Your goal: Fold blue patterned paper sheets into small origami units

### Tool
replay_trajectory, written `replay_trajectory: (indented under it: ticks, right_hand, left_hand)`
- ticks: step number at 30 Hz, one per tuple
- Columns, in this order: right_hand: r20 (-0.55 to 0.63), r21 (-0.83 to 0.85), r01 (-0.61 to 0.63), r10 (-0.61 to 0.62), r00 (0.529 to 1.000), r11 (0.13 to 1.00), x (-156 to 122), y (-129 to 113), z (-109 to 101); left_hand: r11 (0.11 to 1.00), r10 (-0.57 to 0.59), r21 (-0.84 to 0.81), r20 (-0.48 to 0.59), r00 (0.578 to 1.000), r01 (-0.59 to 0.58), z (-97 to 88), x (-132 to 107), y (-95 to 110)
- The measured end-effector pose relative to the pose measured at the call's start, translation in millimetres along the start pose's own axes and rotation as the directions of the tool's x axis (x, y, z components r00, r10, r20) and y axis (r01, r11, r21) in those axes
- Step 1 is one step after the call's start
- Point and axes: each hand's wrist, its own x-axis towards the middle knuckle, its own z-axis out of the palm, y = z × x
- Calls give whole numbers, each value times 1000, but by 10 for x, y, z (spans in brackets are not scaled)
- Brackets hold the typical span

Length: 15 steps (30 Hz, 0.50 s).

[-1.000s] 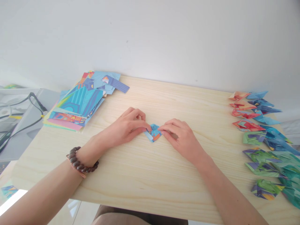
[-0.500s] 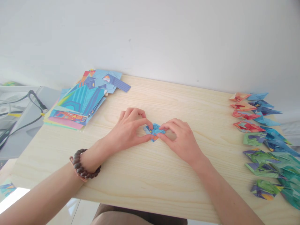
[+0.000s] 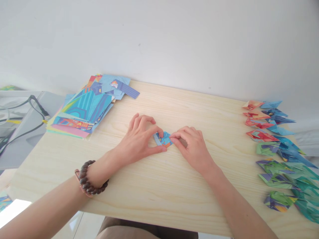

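A small piece of folded blue patterned paper (image 3: 164,138) with an orange edge lies on the wooden table between my hands. My left hand (image 3: 143,137) holds it from the left: the index fingertip presses on its top and the thumb lies along its near edge. With thumb and index finger together, my right hand (image 3: 190,142) pinches its right corner. The fingers cover parts of the paper. A dark bead bracelet (image 3: 86,179) is round my left wrist.
A pile of colourful paper sheets (image 3: 82,108) lies at the table's back left. Several folded paper pieces (image 3: 261,135), red, blue and green, stand in rows along the right side. Cables (image 3: 37,108) lie on a grey surface beyond the left edge. A white wall (image 3: 174,43) rises behind.
My left thumb has slid slightly toward me, off the paper's middle. The right thumb and index finger have closed together at the paper's right corner.
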Motion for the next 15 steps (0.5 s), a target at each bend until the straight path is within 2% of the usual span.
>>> replay_trajectory:
  ticks: [7,15]
  right_hand:
    - [23,8,-18,17,1000,1000,13,7,-8]
    - [41,-15,5,-5,999,1000,22,-1,-28]
  left_hand:
    - [996,66,-67,52,996,-63,-64,13,-89]
    - [985,103,-146,39,994,-96,-80,30,-196]
